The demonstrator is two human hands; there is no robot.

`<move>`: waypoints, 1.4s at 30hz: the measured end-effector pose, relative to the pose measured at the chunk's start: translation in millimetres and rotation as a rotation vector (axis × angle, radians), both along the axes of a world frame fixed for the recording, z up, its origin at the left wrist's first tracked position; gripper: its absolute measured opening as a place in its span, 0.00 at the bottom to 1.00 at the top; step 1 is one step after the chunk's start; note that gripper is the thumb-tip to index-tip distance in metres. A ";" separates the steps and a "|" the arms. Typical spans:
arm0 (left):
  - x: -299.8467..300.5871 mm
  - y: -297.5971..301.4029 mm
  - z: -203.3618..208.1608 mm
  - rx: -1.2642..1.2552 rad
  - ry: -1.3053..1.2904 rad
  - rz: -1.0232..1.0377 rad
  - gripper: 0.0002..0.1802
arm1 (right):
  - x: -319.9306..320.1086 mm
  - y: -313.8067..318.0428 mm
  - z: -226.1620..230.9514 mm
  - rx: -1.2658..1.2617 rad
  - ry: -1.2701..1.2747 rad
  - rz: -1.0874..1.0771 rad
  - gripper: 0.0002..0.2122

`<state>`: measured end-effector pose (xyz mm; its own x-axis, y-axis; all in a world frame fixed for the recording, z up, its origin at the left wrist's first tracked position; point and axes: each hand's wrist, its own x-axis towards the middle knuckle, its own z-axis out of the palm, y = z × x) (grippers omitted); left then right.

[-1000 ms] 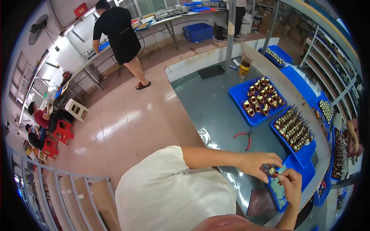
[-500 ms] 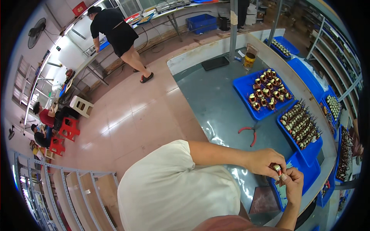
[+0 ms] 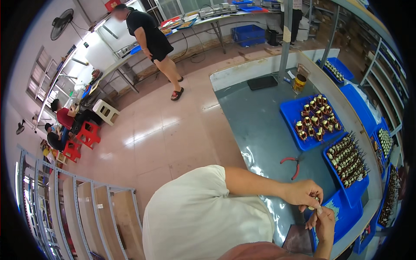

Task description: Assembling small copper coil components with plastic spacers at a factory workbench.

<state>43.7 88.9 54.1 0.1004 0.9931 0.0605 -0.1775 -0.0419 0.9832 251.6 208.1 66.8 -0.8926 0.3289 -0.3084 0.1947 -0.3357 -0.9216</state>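
Note:
A small wire-wound coil (image 3: pixel 311 207) with a pale top is pinched in the fingers of my left hand (image 3: pixel 301 193), mostly hidden by them. My right hand (image 3: pixel 325 222) is closed at the coil's lower end, thumb and fingertip pressed together against it. Both hands are above the near blue tray (image 3: pixel 349 216), which has pale green material lying in it. Red-handled pliers (image 3: pixel 297 170) lie open on the grey tabletop just beyond my left hand.
Coils fill one blue tray (image 3: pixel 291 125) loosely and another (image 3: pixel 356 190) in dense rows. A yellow can (image 3: pixel 299 83) and a black flat tray (image 3: pixel 262 82) sit near a metal post (image 3: pixel 285 43). A person (image 3: pixel 151 37) stands by the far bench; others sit at left.
My view has shifted, so the scene sits further right and lower. My hands have turned the coil, which shows less between my fingers. The standing person has straightened and turned somewhat.

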 end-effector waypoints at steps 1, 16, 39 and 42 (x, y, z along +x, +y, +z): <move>2.3 0.5 -5.7 -0.016 -0.058 0.004 0.13 | 0.0 -0.7 0.1 -0.015 -0.006 0.013 0.19; -0.2 17.2 -32.2 -0.219 -0.446 0.110 0.14 | -18.0 -8.6 -3.5 0.750 -0.023 -0.185 0.16; -12.4 30.8 47.5 0.174 0.604 -0.117 0.13 | 8.0 10.8 36.2 0.424 -0.111 0.006 0.25; -12.6 26.7 37.3 0.186 0.732 -0.083 0.12 | 0.9 6.9 24.3 0.715 -0.164 -0.018 0.24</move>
<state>31.1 115.7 91.3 0.2532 0.9605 0.1152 0.5076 -0.2332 0.8295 252.5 215.1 91.1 -0.8459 0.5140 -0.1426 0.3495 0.3321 -0.8761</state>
